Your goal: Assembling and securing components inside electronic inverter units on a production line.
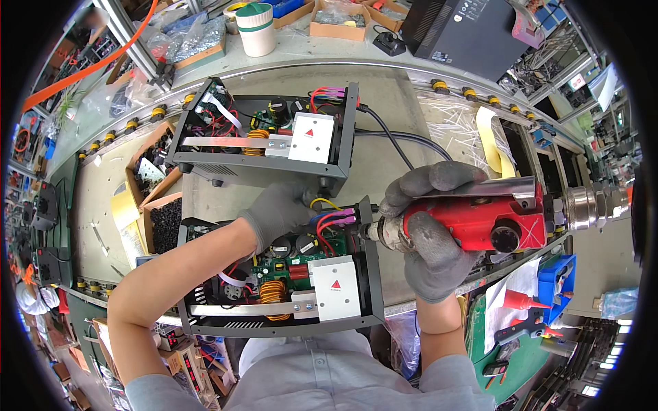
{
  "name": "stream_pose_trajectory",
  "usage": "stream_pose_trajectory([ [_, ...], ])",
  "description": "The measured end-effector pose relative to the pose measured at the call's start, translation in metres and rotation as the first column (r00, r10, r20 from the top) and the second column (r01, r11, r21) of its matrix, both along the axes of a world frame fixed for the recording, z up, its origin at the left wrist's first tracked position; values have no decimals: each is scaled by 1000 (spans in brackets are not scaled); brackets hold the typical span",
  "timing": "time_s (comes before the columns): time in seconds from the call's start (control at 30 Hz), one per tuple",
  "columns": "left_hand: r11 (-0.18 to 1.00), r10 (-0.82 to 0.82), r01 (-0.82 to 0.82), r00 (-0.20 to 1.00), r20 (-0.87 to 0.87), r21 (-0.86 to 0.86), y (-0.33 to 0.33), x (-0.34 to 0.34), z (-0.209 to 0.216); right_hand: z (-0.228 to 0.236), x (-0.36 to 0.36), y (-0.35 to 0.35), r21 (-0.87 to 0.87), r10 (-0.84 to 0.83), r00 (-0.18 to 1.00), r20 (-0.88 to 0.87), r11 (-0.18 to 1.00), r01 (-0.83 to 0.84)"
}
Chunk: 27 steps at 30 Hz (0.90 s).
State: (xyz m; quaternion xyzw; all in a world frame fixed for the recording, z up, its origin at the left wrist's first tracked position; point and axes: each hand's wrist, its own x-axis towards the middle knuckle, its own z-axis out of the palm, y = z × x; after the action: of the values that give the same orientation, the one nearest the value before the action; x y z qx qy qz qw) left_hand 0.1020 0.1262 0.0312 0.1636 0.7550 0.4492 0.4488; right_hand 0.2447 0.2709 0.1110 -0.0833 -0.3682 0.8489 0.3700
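Both my hands wear grey gloves. My right hand (439, 233) is wrapped round a red air tool (473, 222) with a metal lever along its top. The tool lies sideways, its nose at the right end panel of the near open-topped electronics unit (274, 330). Over that unit's far side, my left hand (282, 209) has its fingers curled by a yellow wire (325, 202); what they hold, if anything, is hidden. Red wires with purple connectors (339, 219) rise beside the panel. Inside sit a green circuit board (277, 264), a copper coil (274, 299) and a white plate (336, 288).
A second, similar unit (260, 168) stands just beyond, with black cables (391, 133) running from its right end. Boxes of small black parts (166, 222) lie at left. Toward the back are a white canister (256, 34) and a dark grey machine (466, 38). Yellow rollers edge the bench.
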Motion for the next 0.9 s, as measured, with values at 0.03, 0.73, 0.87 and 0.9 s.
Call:
stream_pose_trajectory([
  [0.03,999,25,-26,999,36,31,1,1,4,10,-2,-6,182,-27,997,71,983,13],
  [0.73,1000,18,-19,986,-167,-5,4,14,19,11,-17,-11,458,98,953,286,860,-225],
  [0.87,1000,19,-18,986,-163,6,3,13,18,9,-19,-11,631,-44,935,351,749,-202],
  [0.9,1000,21,-20,986,-162,7,2,13,14,9,-20,-12,632,-43,935,352,748,-204],
])
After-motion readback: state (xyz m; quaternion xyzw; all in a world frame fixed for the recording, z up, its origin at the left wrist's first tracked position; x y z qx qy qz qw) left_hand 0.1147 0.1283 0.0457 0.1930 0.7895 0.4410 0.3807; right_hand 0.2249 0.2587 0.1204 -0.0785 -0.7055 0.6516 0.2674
